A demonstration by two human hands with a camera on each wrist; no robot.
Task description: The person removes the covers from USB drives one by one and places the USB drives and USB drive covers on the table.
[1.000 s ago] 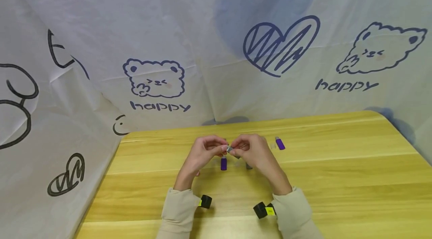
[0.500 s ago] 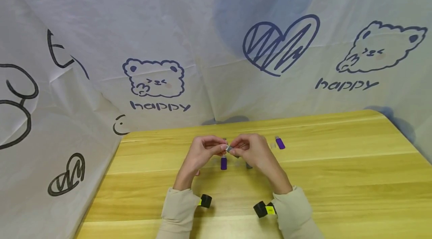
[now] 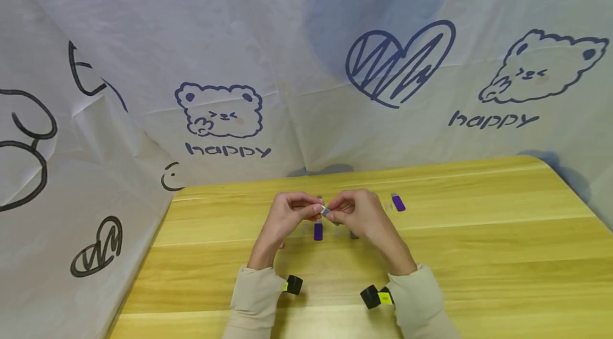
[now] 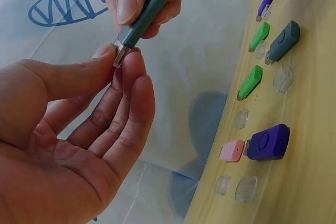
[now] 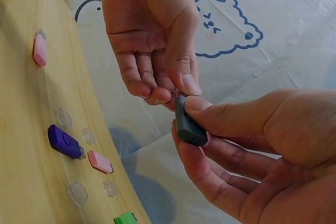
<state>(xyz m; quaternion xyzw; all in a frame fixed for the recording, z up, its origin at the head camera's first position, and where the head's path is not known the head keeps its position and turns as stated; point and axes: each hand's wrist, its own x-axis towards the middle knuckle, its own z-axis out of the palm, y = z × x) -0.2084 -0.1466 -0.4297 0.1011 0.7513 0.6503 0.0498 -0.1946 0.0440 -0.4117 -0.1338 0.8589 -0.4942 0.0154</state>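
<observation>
In front of me my right hand (image 3: 361,214) pinches a dark grey-green USB flash drive (image 4: 144,17) by its body between thumb and fingers. Its metal connector (image 4: 121,56) points toward my left hand (image 3: 289,216). Thumb and forefinger of that hand pinch a small clear plastic cap (image 4: 116,41) at the connector end, mostly hidden by the fingertips. Both hands meet above the table. Below them lie a purple USB stick (image 3: 318,231), a second dark one (image 4: 283,42), green ones (image 4: 250,82) and a pink one (image 4: 231,151).
Loose clear caps (image 4: 246,188) lie beside the sticks on the wooden table (image 3: 479,232). Farther right rests another purple stick (image 3: 398,202); a pink capped one (image 5: 40,50) lies at the left. A printed white cloth (image 3: 287,51) hangs behind the table.
</observation>
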